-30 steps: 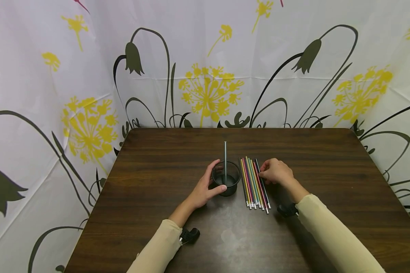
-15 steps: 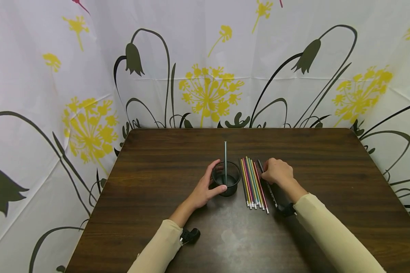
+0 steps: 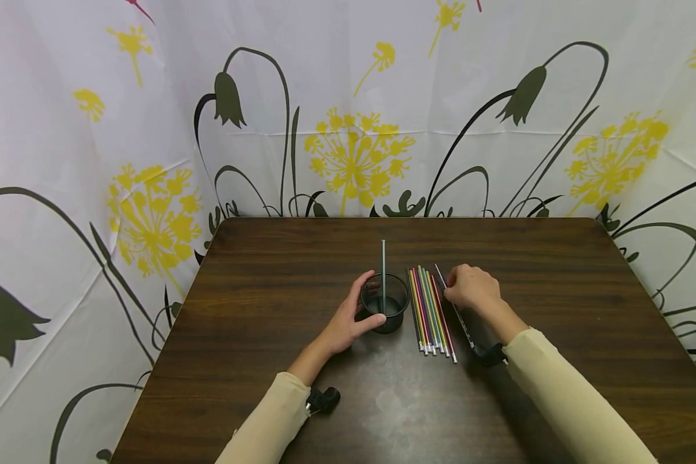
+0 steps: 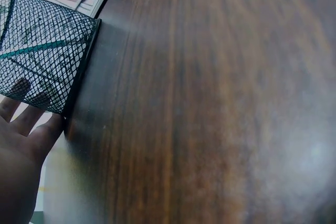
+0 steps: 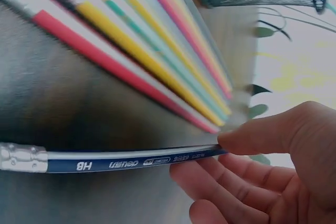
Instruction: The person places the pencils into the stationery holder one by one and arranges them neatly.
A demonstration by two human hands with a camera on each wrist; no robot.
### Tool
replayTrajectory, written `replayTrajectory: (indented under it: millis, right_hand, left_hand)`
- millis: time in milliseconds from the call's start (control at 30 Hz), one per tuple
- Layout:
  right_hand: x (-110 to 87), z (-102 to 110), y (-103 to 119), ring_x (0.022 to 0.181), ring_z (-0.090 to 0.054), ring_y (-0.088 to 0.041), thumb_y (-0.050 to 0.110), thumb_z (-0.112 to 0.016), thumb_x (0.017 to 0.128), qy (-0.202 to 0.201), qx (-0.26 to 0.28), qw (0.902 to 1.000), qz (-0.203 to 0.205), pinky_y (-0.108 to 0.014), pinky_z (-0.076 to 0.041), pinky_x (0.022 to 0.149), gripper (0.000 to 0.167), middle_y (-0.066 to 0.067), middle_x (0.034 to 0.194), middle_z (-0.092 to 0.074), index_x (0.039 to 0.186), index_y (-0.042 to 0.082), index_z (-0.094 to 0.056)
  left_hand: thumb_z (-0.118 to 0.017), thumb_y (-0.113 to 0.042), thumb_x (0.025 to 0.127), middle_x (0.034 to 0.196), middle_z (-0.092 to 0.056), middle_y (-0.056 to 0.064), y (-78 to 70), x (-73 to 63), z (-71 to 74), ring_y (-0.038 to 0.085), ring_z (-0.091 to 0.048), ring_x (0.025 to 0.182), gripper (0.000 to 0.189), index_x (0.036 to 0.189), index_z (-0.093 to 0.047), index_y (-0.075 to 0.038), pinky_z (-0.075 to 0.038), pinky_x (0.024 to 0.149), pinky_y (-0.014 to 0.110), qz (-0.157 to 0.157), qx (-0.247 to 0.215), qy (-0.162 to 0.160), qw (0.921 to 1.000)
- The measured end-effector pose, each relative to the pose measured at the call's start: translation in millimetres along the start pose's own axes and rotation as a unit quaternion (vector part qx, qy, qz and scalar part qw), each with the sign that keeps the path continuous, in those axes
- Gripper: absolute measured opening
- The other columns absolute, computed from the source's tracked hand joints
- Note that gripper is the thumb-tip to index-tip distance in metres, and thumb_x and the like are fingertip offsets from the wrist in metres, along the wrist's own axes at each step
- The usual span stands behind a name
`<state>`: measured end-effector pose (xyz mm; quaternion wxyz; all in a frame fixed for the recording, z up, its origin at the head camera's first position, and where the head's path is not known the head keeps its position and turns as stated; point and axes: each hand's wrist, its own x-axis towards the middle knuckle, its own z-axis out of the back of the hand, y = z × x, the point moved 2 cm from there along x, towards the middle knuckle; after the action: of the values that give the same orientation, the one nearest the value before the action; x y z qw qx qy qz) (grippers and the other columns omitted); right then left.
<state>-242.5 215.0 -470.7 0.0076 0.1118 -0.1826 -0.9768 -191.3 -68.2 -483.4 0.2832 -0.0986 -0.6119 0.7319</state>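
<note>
My left hand [image 3: 345, 321] holds a black mesh pencil cup [image 3: 392, 323], thumb at the near side and fingers round the far left side. One pale blue-green pencil [image 3: 383, 264] stands upright in the cup. To the right, my right hand [image 3: 474, 287] pinches a dark blue pencil [image 5: 121, 161] between thumb and fingers. In the right wrist view its silver ferrule points left and "HB" shows on the barrel. Between the hands lies a row of coloured pencils [image 3: 431, 312], ferrule ends toward me; the held pencil is apart from them on the right.
The dark wood-grain table [image 3: 267, 270] carries all of this. Behind it hangs a white curtain [image 3: 348, 77] printed with yellow and grey-green flowers. A small black device [image 3: 323, 401] sits at the left wrist, another [image 3: 489, 355] at the right.
My right hand has drawn the dark blue pencil off the right side of the row, and its far end now sits a little higher. The left hand and cup stay put.
</note>
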Motion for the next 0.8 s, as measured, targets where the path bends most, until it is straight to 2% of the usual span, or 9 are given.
replayTrajectory:
  millis: [100,133,167,233,333,400,567,667,800]
  right_hand:
    - [-4.1,11,6,0.074,-0.060,-0.025,0.023,-0.064,0.083,-0.031,0.010,0.9994,0.014,-0.042,-0.046,0.058,0.019,-0.004,0.087,-0.067,0.097,0.011,-0.068]
    - [-5.9,15,9,0.076,-0.061,-0.025,0.024,-0.063,0.084,-0.045,0.015,0.9987,0.019,-0.042,-0.046,0.059,0.019,-0.004,0.090,-0.068,0.098,0.012,-0.068]
    - [-7.8,20,12,0.077,-0.062,-0.025,0.024,-0.063,0.085,-0.058,0.022,0.9977,0.027,-0.042,-0.046,0.059,0.019,-0.004,0.092,-0.069,0.098,0.012,-0.068]
    - [-12.1,30,20,0.079,-0.064,-0.024,0.025,-0.062,0.087,-0.089,0.040,0.9944,0.042,-0.042,-0.047,0.059,0.020,-0.002,0.093,-0.071,0.101,0.013,-0.068]
    - [-19.7,45,36,0.078,-0.066,-0.021,0.026,-0.062,0.088,-0.143,0.069,0.9851,0.067,-0.041,-0.046,0.060,0.021,0.001,0.090,-0.073,0.104,0.015,-0.069]
    - [-25.0,55,47,0.077,-0.066,-0.019,0.027,-0.063,0.088,-0.179,0.092,0.9760,0.084,-0.041,-0.046,0.060,0.022,0.003,0.089,-0.073,0.106,0.017,-0.070]
    - [-40.0,73,71,0.073,-0.068,-0.013,0.025,-0.067,0.090,-0.248,0.165,0.9446,0.137,-0.035,-0.045,0.061,0.026,0.004,0.086,-0.073,0.114,0.016,-0.071]
    - [-47.6,78,81,0.070,-0.069,-0.013,0.020,-0.069,0.090,-0.280,0.222,0.9175,0.175,-0.027,-0.047,0.058,0.029,0.001,0.087,-0.074,0.117,0.011,-0.071]
    - [-52.8,74,91,0.068,-0.070,-0.014,0.014,-0.072,0.089,-0.307,0.287,0.8815,0.215,-0.018,-0.047,0.054,0.030,-0.003,0.089,-0.073,0.117,0.004,-0.071]
  left_hand:
    - [-0.065,-0.007,0.092,0.147,-0.033,0.033,0.5,0.2,-0.1,0.049,-0.033,0.134,0.080,0.155,-0.016,-0.010,-0.028,0.105,0.065,0.002,-0.003,-0.002,1.0000]
    - [-0.065,-0.012,0.093,0.147,-0.034,0.030,5.3,0.7,-0.2,0.047,-0.034,0.134,0.079,0.155,-0.017,-0.010,-0.029,0.105,0.065,-0.002,0.000,-0.006,1.0000]
    - [-0.066,-0.016,0.093,0.147,-0.035,0.027,10.6,1.2,-0.5,0.045,-0.035,0.134,0.080,0.156,-0.017,-0.013,-0.030,0.105,0.064,-0.004,0.003,-0.009,0.9999]
    - [-0.067,-0.016,0.092,0.147,-0.036,0.026,11.6,1.6,-0.8,0.044,-0.036,0.135,0.080,0.155,-0.018,-0.013,-0.030,0.105,0.063,-0.003,0.001,-0.010,0.9999]
    - [-0.066,-0.016,0.092,0.148,-0.036,0.026,11.8,1.7,-0.8,0.043,-0.035,0.135,0.079,0.155,-0.018,-0.012,-0.031,0.105,0.064,-0.006,0.001,-0.008,0.9999]
    - [-0.065,-0.008,0.091,0.147,-0.033,0.031,2.7,1.1,-0.3,0.048,-0.033,0.135,0.079,0.154,-0.017,-0.006,-0.029,0.104,0.066,-0.001,-0.006,-0.004,1.0000]
    - [-0.067,-0.012,0.092,0.147,-0.033,0.032,3.3,1.0,-0.3,0.049,-0.033,0.134,0.080,0.154,-0.017,-0.005,-0.030,0.103,0.066,-0.002,-0.001,-0.006,1.0000]
    - [-0.067,-0.011,0.091,0.147,-0.032,0.032,3.0,1.2,-0.4,0.050,-0.033,0.134,0.081,0.155,-0.016,-0.007,-0.030,0.103,0.066,-0.003,-0.002,-0.004,1.0000]
    - [-0.066,-0.008,0.091,0.147,-0.032,0.032,2.9,1.7,-0.6,0.050,-0.033,0.133,0.081,0.155,-0.016,-0.008,-0.030,0.103,0.067,-0.005,-0.005,-0.003,1.0000]
